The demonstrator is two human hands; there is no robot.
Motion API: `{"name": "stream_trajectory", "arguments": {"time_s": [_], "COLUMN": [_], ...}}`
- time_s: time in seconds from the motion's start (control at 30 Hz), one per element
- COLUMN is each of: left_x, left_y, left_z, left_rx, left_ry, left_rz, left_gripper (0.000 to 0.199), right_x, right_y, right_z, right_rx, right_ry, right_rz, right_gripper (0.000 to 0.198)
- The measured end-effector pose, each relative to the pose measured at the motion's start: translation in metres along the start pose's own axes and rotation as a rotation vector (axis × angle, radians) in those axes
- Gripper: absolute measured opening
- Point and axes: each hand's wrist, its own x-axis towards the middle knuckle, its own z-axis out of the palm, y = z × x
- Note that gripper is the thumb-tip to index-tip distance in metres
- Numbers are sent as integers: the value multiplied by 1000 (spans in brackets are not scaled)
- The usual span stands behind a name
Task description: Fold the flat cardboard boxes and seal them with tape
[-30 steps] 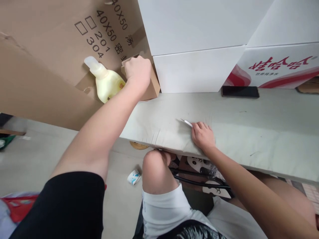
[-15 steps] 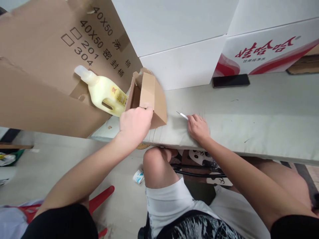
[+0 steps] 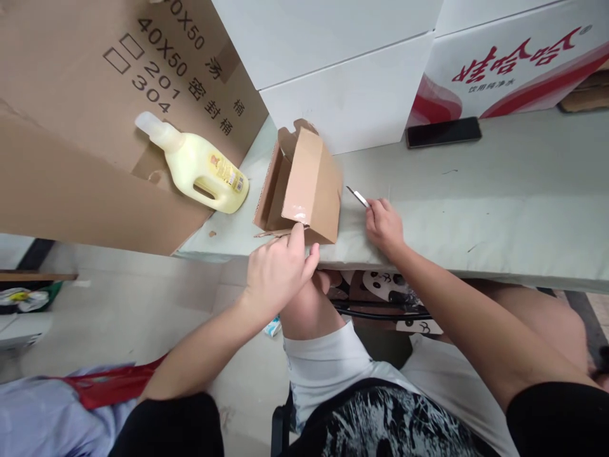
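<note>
A small brown cardboard box (image 3: 320, 190) sits on the cloth-covered bench, its flaps partly raised and its opening facing left. At its near end is my left hand (image 3: 278, 266), index fingertip touching the corner by the taped flap and thumb held apart; the other fingers are bent and partly hidden. My right hand (image 3: 384, 227) rests on the bench to the right of the box, closed round a slim white craft knife (image 3: 360, 198). The knife's thin dark blade points up and left toward the box, without touching it.
A pale yellow detergent bottle (image 3: 209, 171) leans left against a big cardboard carton (image 3: 95, 127). White cartons (image 3: 347, 95) stand along the back of the bench (image 3: 514, 203). A black phone (image 3: 443, 132) lies before the red-and-white carton (image 3: 499, 76). My knees are under the bench edge.
The small box has shifted right, away from the bottle. My left hand has loosened from a grip on its near edge to a fingertip touch. The knife hand stays near the box.
</note>
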Motion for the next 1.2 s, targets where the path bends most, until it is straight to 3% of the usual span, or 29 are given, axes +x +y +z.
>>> {"name": "stream_trajectory", "arguments": {"time_s": [0.07, 0.23, 0.33, 0.4, 0.47, 0.57, 0.67, 0.8, 0.9, 1.07, 1.2], "left_x": [-8, -23, -11, 9, 36, 79, 107, 116, 114, 113, 110], "left_y": [-3, -28, -51, -67, -84, -106, -117, -106, -89, -55, -22], "left_z": [9, 24, 33, 42, 54, 72, 79, 70, 62, 54, 45], "left_rx": [-93, -432, -646, -841, -1125, -1463, -1468, -1462, -1452, -1387, -1414], "left_ry": [83, 506, 661, 691, 609, 298, 74, -166, -201, -179, -149], "left_rz": [-6, 98, -80, -245, -368, -379, -271, -71, -17, -72, -7], "left_gripper": [42, 28, 20, 23, 27, 37, 62, 100, 104, 90, 86], "right_x": [0, 0, 0, 0, 1, 0, -1, 0, 1, -2, -15], "right_y": [-1, -2, 0, 2, 3, 3, 1, -4, -7, -8, -5], "right_z": [-1, -3, -3, -2, -2, -4, -6, -9, -11, -28, -61], "right_rx": [7, 28, 58, 72, 102, 148, 125, 107, 112, 160, 439], "right_ry": [-5, -15, -6, -4, -26, -79, -92, -91, -95, -108, 63], "right_rz": [5, 13, 28, 41, 66, 120, 138, 151, 166, 179, 118], "right_gripper": [43, 43, 44, 43, 42, 42, 43, 45, 43, 35, 38]}}
